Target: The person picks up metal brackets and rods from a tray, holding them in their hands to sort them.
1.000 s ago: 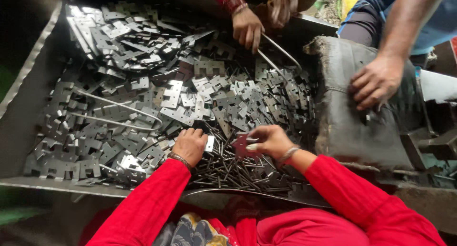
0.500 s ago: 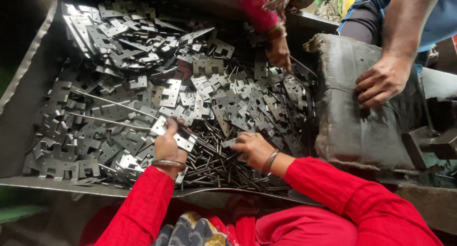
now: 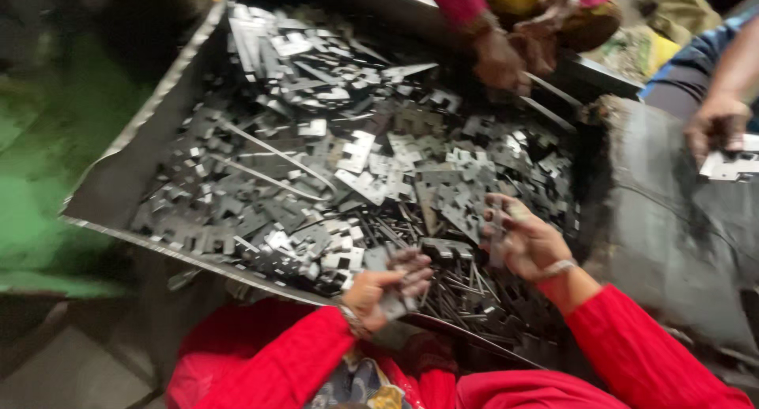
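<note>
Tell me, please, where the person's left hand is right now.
In the head view the left hand sits low and centre, at the near rim of the metal tray, fingers curled around small flat metal pieces, left of the right hand.

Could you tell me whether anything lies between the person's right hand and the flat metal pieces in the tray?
Nothing visible does. The right hand is already on the stamped metal plates at the near right of the metal tray, its fingers among them. The left hand is closed on a plate of its own by the thin rods.
</note>
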